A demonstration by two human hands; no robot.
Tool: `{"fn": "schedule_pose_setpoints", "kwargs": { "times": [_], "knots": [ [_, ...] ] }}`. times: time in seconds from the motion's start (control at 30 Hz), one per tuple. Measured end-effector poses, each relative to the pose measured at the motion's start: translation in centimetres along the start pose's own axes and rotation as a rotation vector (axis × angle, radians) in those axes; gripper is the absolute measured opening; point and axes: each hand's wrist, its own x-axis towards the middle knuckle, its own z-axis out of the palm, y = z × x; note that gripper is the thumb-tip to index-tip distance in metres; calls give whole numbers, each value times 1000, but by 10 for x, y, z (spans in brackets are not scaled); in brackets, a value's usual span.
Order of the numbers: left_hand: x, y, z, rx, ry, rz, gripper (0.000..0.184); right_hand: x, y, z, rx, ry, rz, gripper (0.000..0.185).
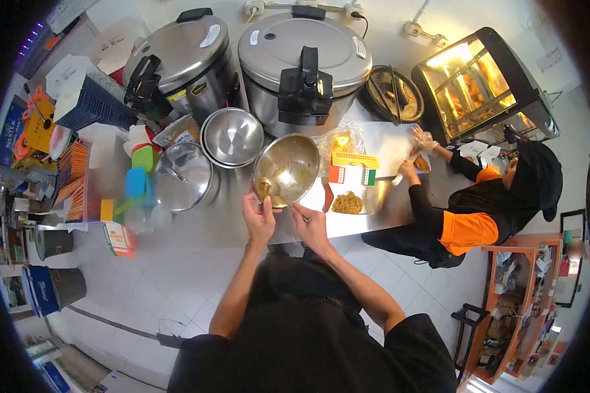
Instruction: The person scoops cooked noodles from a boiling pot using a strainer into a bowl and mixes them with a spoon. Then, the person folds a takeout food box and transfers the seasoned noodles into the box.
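A steel bowl with food residue inside is tilted above the steel counter's front part. My left hand is closed on the bowl's lower left rim. My right hand is closed at the bowl's lower right, on a thin handle; a spoon end with some brown food shows inside the bowl. Just right of the bowl stands an open takeaway box with a yellow, red and green print, and a heap of yellow-brown noodles or rice lies in its near part.
Two large steel cookers line the back. Steel bowls and a lidded pan stand left. A co-worker in black and orange works at a white board on the right, beside a lit display warmer.
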Motion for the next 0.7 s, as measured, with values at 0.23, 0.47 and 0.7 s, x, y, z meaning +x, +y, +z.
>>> {"fn": "schedule_pose_setpoints", "kwargs": {
  "times": [0.23,0.47,0.7],
  "knots": [
    [0,5,-11,-43,-36,-69,23,15,-48,-16,749,-234,603,26],
    [1,22,-22,-96,-2,-69,24,30,-42,-51,149,58,51,21],
    [17,16,-32,-11,-105,-5,17,22,-30,-57,-308,-142,-128,13]
  ]
}}
